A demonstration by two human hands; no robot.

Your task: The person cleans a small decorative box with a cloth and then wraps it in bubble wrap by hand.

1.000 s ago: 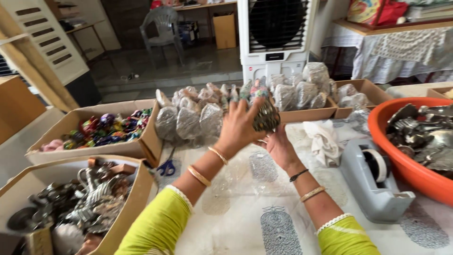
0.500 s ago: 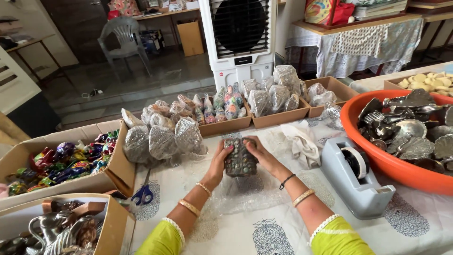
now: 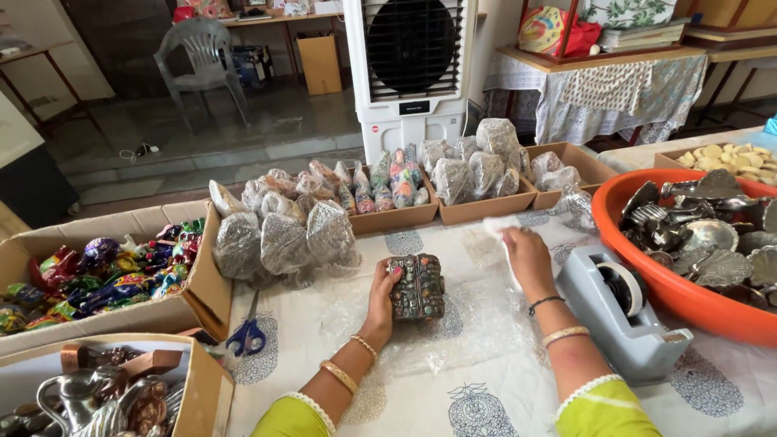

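1. Behind the work table point(image 3: 486, 380) stood a white air cooler point(image 3: 411, 73) and a grey plastic chair point(image 3: 201, 61) on a tiled floor.
2. At the table's middle sat a small ornate box point(image 3: 418, 286) studded with coloured stones, resting on a sheet of bubble wrap point(image 3: 453, 324) — the landmark for the rest.
3. Her left hand point(image 3: 382, 295) gripped the box's left side, fingers curled around it.
4. Right of the box, the right hand point(image 3: 526, 252) lay mostly open and flat, fingertips on the edge of the bubble wrap; it held nothing firmly that I could tell.
5. Farther right stood a grey tape dispenser point(image 3: 623, 311), then an orange tub point(image 3: 672, 283) of metal pieces.
6. Left of the box lay blue scissors point(image 3: 246, 336) — beyond them, a cardboard box point(image 3: 105, 279) of bright trinkets.
7. Behind the box sat wrapped bundles point(image 3: 283, 235).
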